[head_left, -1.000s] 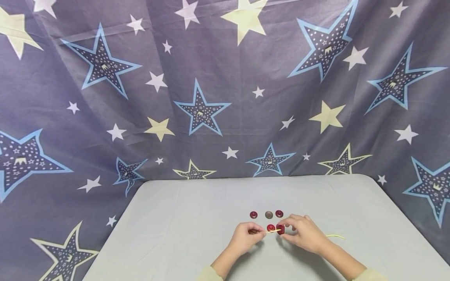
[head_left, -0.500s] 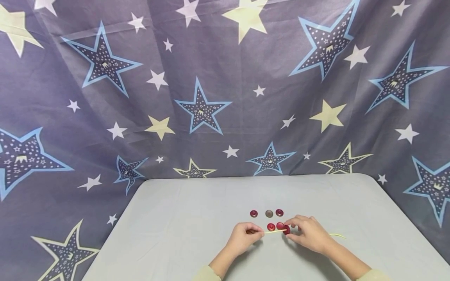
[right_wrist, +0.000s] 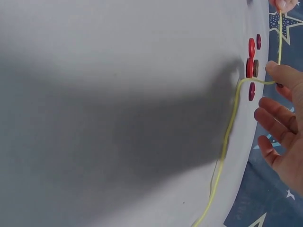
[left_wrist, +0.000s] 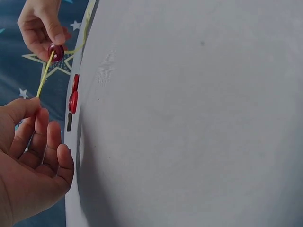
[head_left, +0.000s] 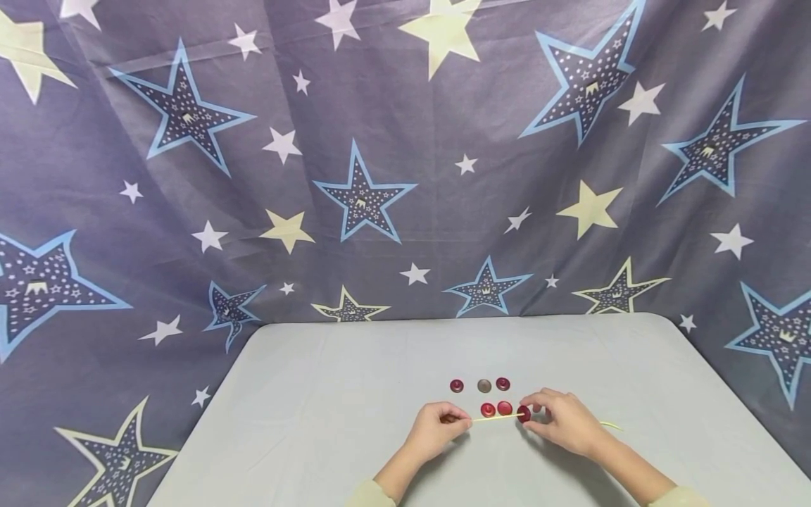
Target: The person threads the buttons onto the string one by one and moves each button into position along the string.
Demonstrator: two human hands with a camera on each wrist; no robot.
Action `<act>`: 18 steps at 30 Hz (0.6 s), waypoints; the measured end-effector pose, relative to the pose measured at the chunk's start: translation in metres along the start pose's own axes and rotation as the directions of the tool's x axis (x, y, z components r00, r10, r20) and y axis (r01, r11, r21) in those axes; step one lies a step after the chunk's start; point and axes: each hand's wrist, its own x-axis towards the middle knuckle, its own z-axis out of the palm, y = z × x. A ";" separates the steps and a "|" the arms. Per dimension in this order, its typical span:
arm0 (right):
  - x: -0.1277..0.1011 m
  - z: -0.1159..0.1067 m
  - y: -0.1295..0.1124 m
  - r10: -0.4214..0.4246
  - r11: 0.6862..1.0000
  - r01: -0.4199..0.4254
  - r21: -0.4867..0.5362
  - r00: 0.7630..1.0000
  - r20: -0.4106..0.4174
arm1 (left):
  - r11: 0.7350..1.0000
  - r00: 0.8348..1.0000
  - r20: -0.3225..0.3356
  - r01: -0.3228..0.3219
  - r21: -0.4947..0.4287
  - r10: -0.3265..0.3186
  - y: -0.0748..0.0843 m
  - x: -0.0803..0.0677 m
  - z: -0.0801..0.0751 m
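My left hand [head_left: 437,429] pinches one end of a yellow cord [head_left: 494,418] between thumb and index finger. The cord stretches taut to a dark red button [head_left: 524,413], passing through its middle in the left wrist view. My right hand [head_left: 564,422] holds that button by its edge between thumb and fingertips, above the table. Beyond it the rest of the cord trails across the table, as the right wrist view shows. Two brighter red buttons, one with a raised centre [head_left: 487,410] and one smooth [head_left: 505,408], lie between my hands.
Behind them on the pale table [head_left: 342,394] is a row of a dark red button [head_left: 457,386], a brownish button [head_left: 484,386] and another dark red button [head_left: 503,384]. A star-patterned curtain [head_left: 405,211] hangs along the table's far edge.
My right hand has drawn the dark red button to the right along the cord, away from the left hand. More taut cord now shows between them, and the smooth red button is uncovered.
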 end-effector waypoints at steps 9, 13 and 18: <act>-0.003 -0.001 0.007 0.076 0.996 -0.078 0.044 0.996 0.047 | 1.000 1.000 0.006 0.010 -0.014 -0.010 0.001 -0.002 0.001; -0.004 -0.001 0.009 0.092 0.994 -0.094 0.048 0.995 0.048 | 1.000 1.000 0.006 0.013 -0.010 -0.013 0.000 -0.001 0.001; -0.006 -0.002 0.014 0.112 0.992 -0.115 0.056 0.992 0.060 | 1.000 1.000 0.008 0.012 -0.018 -0.012 0.001 -0.001 0.000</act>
